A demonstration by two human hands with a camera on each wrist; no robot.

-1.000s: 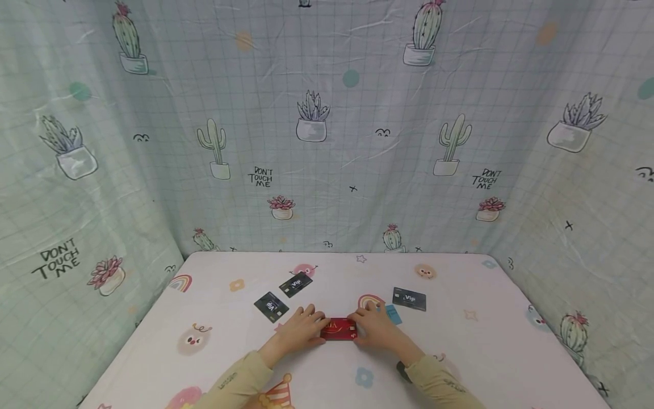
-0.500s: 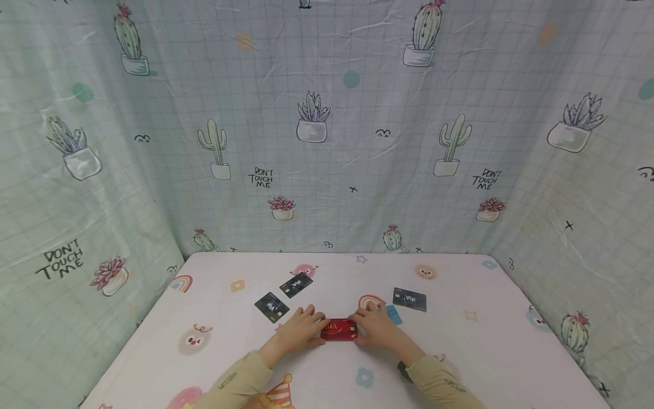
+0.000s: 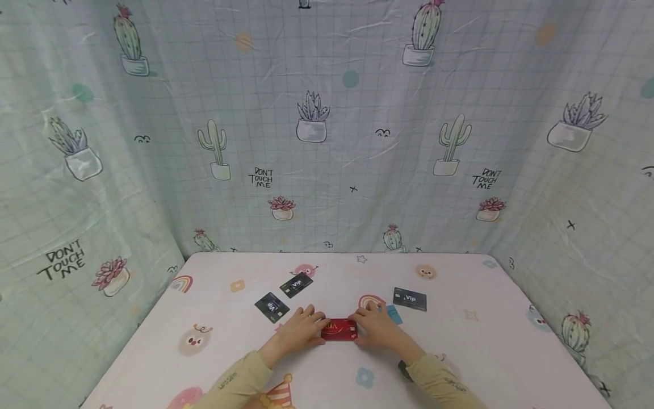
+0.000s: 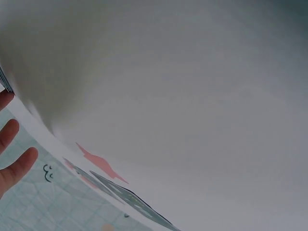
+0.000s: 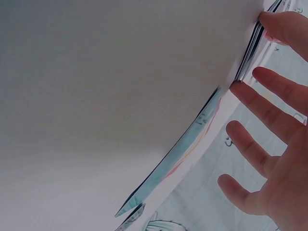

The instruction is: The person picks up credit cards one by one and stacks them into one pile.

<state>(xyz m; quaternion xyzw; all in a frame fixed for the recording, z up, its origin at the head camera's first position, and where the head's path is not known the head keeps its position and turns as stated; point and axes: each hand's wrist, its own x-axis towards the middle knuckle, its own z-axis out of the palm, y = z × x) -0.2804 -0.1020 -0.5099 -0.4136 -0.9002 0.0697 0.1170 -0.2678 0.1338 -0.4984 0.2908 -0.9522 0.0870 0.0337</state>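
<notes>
A small stack of plastic cards, topped by a red VIP card (image 3: 339,329), lies on the table between both hands. My left hand (image 3: 298,329) pinches its left end with thumb and fingertips. At the right end, my right hand (image 3: 377,328) does the same, its thumb at the near corner and fingertips at the far one. The right wrist view shows the layered edges of the card stack (image 5: 249,57) between thumb and fingertip. Only a corner of the stack (image 4: 5,81) shows in the left wrist view. Just beyond the right fingers lies a blue card (image 3: 393,314), partly covered.
Two black VIP cards, one nearer (image 3: 272,307) and one farther (image 3: 296,284), lie beyond the left hand. Another black VIP card (image 3: 410,299) lies at the right. A dark card (image 3: 403,370) shows partly under the right sleeve. A patterned curtain (image 3: 327,199) surrounds the table (image 3: 460,341).
</notes>
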